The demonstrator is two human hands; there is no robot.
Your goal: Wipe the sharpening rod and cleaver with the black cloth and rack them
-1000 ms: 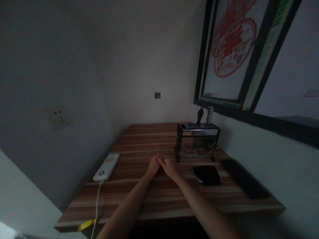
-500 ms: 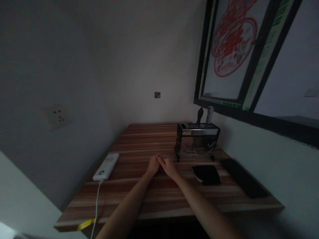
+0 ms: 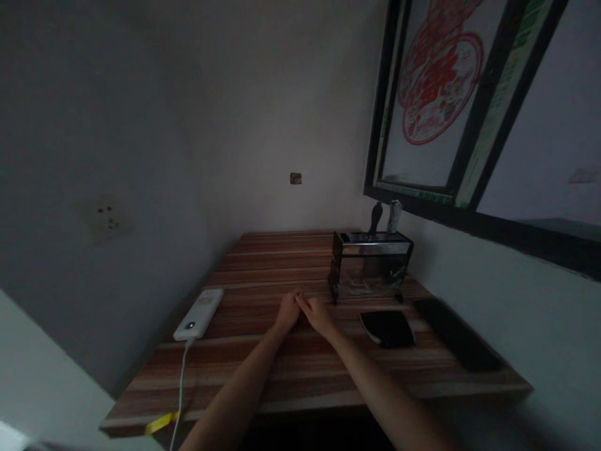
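Note:
My left hand [image 3: 288,310] and my right hand [image 3: 315,313] rest together on the wood-grain table [image 3: 263,263], touching at the fingers. Both have their fingers curled in and closed, with no object showing in either. The palms are hidden from above. To the right of my right hand lies a flat black item [image 3: 389,329] with a pale edge; its kind is unclear. Behind it stands a dark-framed knife block [image 3: 373,250] with clear sides, from which a black handle [image 3: 376,219] and a wrapped, silvery handle [image 3: 394,217] stick up.
A white power bank [image 3: 200,314] with a white cable [image 3: 181,388] lies at the left; the cable runs over the front edge past a yellow tag [image 3: 162,423]. A long dark slab [image 3: 457,335] lies by the right wall. A wall socket [image 3: 107,217] is at the left, a framed window [image 3: 436,94] at the right.

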